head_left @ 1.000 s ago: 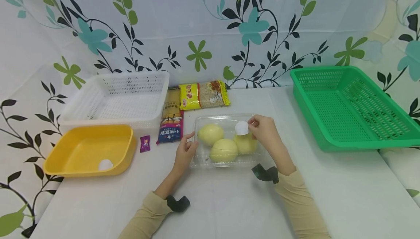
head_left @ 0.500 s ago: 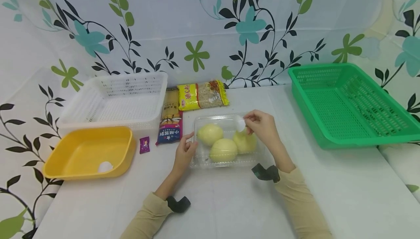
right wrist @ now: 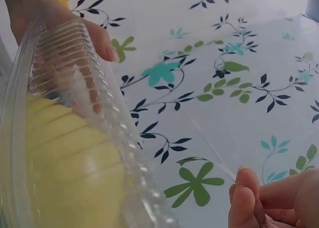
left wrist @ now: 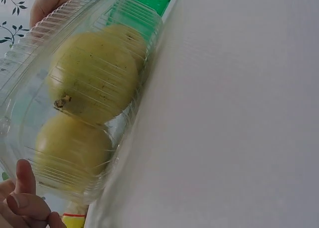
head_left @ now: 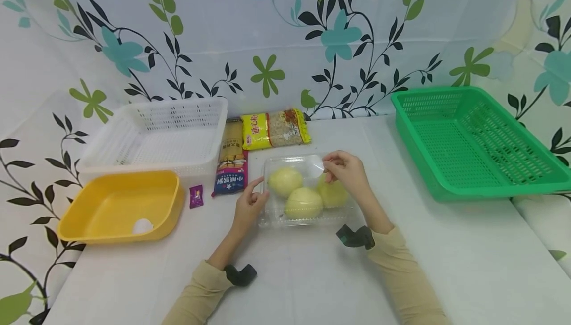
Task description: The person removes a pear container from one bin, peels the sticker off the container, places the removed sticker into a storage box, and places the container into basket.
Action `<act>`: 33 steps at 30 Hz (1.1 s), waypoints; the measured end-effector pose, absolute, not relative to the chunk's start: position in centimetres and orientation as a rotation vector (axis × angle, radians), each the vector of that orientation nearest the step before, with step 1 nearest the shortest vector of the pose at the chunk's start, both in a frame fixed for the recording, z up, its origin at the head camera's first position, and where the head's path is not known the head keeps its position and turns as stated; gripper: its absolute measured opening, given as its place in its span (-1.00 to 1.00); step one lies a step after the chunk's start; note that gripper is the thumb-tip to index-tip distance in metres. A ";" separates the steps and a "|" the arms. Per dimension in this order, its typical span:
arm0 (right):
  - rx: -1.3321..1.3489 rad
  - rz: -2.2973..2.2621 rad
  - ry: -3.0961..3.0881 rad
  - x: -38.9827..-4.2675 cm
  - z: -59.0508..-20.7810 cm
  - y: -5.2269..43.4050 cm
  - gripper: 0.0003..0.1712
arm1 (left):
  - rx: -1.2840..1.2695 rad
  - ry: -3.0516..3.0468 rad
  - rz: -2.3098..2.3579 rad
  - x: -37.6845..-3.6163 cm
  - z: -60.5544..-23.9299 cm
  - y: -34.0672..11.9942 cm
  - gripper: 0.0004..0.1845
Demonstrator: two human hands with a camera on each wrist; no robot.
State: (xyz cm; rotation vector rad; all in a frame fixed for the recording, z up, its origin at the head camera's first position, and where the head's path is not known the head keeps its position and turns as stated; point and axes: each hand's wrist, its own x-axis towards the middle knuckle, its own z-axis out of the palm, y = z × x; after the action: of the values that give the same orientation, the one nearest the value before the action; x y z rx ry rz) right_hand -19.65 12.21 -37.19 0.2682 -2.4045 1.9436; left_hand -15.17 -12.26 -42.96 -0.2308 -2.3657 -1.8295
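A clear plastic clamshell box (head_left: 276, 218) lies at the table's centre with three yellow-green fruits (head_left: 304, 202) inside. My left hand (head_left: 258, 189) holds the box's left end, thumb and fingers on its rim. My right hand (head_left: 329, 166) is over the box's far right part and pinches a small whitish, see-through label (head_left: 316, 165) between thumb and fingertips. In the right wrist view the label (right wrist: 212, 150) shows as a thin clear film running from my fingertips (right wrist: 244, 188) toward the ribbed box (right wrist: 99, 113). The left wrist view shows the fruits (left wrist: 92, 76) through the lid.
A white basket (head_left: 156, 132) and a yellow tub (head_left: 89, 216) holding a white round piece (head_left: 142, 225) stand at the left. A purple sachet (head_left: 196, 196), a noodle packet (head_left: 233, 164) and a yellow bag (head_left: 275, 129) lie behind the box. A green basket (head_left: 473, 141) sits right.
My right hand has carried the label left and a little up across the box lid, and the label has turned more edge-on. The left hand has stayed on the box.
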 end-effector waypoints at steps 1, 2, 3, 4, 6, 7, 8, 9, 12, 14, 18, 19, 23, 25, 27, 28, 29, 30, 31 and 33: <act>0.270 1.961 -2.397 -19.8 -37.5 12.1 -0.84 | -0.228 -2.374 -1.823 -15.2 -42.9 -12.3 -0.54; 0.283 1.982 -2.382 -20.0 -37.7 12.0 -0.84 | -0.224 -2.380 -1.817 -15.2 -42.7 -12.3 -0.54; 0.292 2.002 -2.371 -20.0 -37.7 11.8 -0.84 | -0.216 -2.386 -1.811 -15.2 -42.6 -12.3 -0.55; 0.298 2.017 -2.367 -20.1 -37.9 11.5 -0.84 | -0.204 -2.389 -1.805 -15.1 -42.5 -12.4 -0.55; 0.312 2.059 -2.348 -20.1 -37.8 11.0 -0.85 | -0.181 -2.390 -1.806 -15.0 -42.3 -12.5 -0.55; 0.320 2.078 -2.338 -20.1 -37.7 10.7 -0.85 | -0.175 -2.391 -1.807 -15.0 -42.2 -12.6 -0.54; 0.334 2.088 -2.330 -20.1 -37.6 10.5 -0.85 | -0.170 -2.391 -1.808 -15.1 -42.2 -12.6 -0.54; 0.341 2.103 -2.320 -20.2 -37.6 10.2 -0.85 | -0.166 -2.392 -1.807 -15.1 -42.2 -12.7 -0.54; 0.365 2.129 -2.296 -20.3 -37.3 9.6 -0.84 | -0.129 -2.415 -1.819 -15.7 -43.0 -13.2 -0.51; 0.380 2.149 -2.273 -20.5 -37.1 9.1 -0.85 | -0.110 -2.448 -1.786 -16.2 -43.6 -13.6 -0.49; 0.419 2.192 -2.240 -21.0 -36.4 7.8 -0.84 | -0.102 -2.485 -1.622 -16.6 -44.2 -14.3 -0.47; 0.428 2.205 -2.234 -21.1 -36.1 7.4 -0.84 | -0.106 -2.486 -1.565 -16.5 -44.1 -14.4 -0.46; 0.467 2.268 -2.191 -21.4 -35.0 6.0 -0.85 | -0.132 -2.476 -1.366 -16.1 -43.4 -14.8 -0.46; 0.486 2.342 -2.125 -21.6 -34.5 5.3 -0.86 | -0.131 -2.450 -1.316 -15.8 -42.9 -15.2 -0.50; 0.516 2.412 -2.049 -21.7 -34.1 4.6 -0.86 | -0.113 -2.404 -1.297 -15.5 -42.4 -15.8 -0.55; 0.532 2.448 -2.004 -21.8 -33.9 4.2 -0.86 | -0.101 -2.375 -1.293 -15.3 -42.1 -16.2 -0.57; 0.548 2.475 -1.967 -21.8 -33.7 3.9 -0.86 | -0.089 -2.346 -1.291 -15.1 -41.8 -16.6 -0.58; 0.565 2.494 -1.935 -21.9 -33.6 3.5 -0.86 | -0.077 -2.316 -1.281 -14.9 -41.4 -17.1 -0.60; 0.579 2.508 -1.908 -21.9 -33.4 3.2 -0.87 | -0.063 -2.286 -1.274 -14.8 -41.1 -17.6 -0.60; 0.599 2.539 -1.875 -22.1 -33.1 2.4 -0.87 | -0.024 -2.239 -1.264 -14.5 -40.5 -18.6 -0.60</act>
State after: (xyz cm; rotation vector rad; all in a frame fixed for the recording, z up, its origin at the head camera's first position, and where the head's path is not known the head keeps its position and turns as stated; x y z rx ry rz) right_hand -22.06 2.41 -33.09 0.5988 -1.8752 2.5391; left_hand -14.53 -18.59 -40.54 -0.0242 -2.2393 -1.2637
